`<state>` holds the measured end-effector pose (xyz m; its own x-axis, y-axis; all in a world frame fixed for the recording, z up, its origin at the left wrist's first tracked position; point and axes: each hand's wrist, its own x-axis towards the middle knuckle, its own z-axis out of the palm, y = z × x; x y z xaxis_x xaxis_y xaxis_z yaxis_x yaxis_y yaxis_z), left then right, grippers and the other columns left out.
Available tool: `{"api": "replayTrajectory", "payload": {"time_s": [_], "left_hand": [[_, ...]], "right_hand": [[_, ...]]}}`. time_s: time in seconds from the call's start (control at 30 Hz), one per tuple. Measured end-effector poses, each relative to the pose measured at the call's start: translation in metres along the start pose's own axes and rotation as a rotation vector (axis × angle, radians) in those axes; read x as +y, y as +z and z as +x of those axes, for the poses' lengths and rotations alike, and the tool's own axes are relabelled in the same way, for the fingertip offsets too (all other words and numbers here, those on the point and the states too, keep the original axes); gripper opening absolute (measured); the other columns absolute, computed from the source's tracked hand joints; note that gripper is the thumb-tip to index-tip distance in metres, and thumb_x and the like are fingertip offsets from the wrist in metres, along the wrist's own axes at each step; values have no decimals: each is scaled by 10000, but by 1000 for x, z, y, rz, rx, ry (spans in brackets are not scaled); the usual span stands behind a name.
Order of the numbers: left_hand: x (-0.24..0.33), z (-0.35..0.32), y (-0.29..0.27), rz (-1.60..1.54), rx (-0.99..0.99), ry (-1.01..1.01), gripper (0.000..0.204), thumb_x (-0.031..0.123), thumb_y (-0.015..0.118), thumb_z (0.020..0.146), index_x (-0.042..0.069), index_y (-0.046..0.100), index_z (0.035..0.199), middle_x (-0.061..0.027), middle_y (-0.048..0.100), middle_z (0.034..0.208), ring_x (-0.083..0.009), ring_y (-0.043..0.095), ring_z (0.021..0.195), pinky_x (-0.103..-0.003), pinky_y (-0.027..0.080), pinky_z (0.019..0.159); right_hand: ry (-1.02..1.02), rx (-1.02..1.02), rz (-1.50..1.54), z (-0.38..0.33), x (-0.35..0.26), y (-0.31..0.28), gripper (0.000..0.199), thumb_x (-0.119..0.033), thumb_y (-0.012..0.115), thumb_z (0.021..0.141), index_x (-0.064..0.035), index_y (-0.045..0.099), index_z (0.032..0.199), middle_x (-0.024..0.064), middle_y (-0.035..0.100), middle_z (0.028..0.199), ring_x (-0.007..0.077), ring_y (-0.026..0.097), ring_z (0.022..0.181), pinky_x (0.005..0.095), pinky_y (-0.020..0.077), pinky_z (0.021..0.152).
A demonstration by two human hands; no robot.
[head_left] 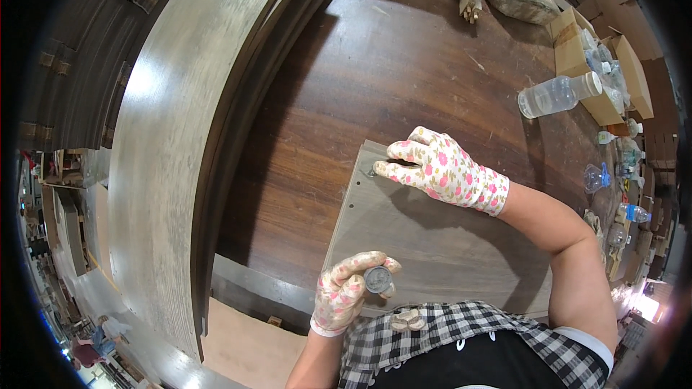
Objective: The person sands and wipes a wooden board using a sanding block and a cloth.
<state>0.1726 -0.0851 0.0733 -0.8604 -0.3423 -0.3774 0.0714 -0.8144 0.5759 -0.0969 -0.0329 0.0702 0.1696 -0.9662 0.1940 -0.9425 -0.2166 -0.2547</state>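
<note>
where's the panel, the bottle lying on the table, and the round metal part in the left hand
panel (440,256), head view, bare middle
bottle (559,94), head view, clear body
metal part (378,279), head view, round face
left hand (344,294), head view, glove back

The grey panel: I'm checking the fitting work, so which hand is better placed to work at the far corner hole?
Right hand: its fingertips already rest at that corner of the grey panel, while the left hand holds a round metal piece at the near edge.

Pink-flowered white gloves (440,169); grey panel (432,245); perhaps silvery disc (378,279).
</note>
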Motion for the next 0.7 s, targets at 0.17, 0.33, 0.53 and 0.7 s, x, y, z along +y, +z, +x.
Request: {"api": "replayTrajectory", "payload": {"time_s": [0.17, 0.33, 0.53, 0.7], "left_hand": [[3, -1, -1, 10, -4, -7, 483, 325, 659, 866, -28, 574, 1184, -220, 623, 1094, -212, 654, 804, -293, 532, 651], [4, -1, 6, 43, 111, -32, 563, 414, 732, 783, -37, 602, 1093, -224, 643, 980, -217, 664, 719, -292, 549, 621], [6, 1, 8, 39, 121, -47, 574, 412, 733, 782, -44, 597, 1102, -226, 642, 981, -219, 661, 735, -304, 551, 638], [3, 2, 7, 40, 111, -14, 563, 399, 727, 793, -53, 594, 1102, -228, 635, 977, -226, 653, 727, -311, 549, 640]], "right_hand": [[-55, -49, 2, 7, 1, -4, 420, -131, 635, 728, -124, 607, 1148, 66, 581, 1054, 216, 540, 872, 334, 505, 716], [9, -130, -63, 6, -12, -10, 497, -163, 685, 688, -101, 591, 1172, 70, 568, 1076, 227, 541, 890, 343, 509, 740], [117, -24, -54, -2, -23, 0, 474, -138, 637, 703, -74, 585, 1170, 83, 561, 1071, 226, 535, 882, 334, 515, 726], [61, -52, -76, 1, -20, -1, 447, -114, 603, 730, -71, 583, 1175, 85, 562, 1062, 226, 533, 884, 336, 513, 723]]}}
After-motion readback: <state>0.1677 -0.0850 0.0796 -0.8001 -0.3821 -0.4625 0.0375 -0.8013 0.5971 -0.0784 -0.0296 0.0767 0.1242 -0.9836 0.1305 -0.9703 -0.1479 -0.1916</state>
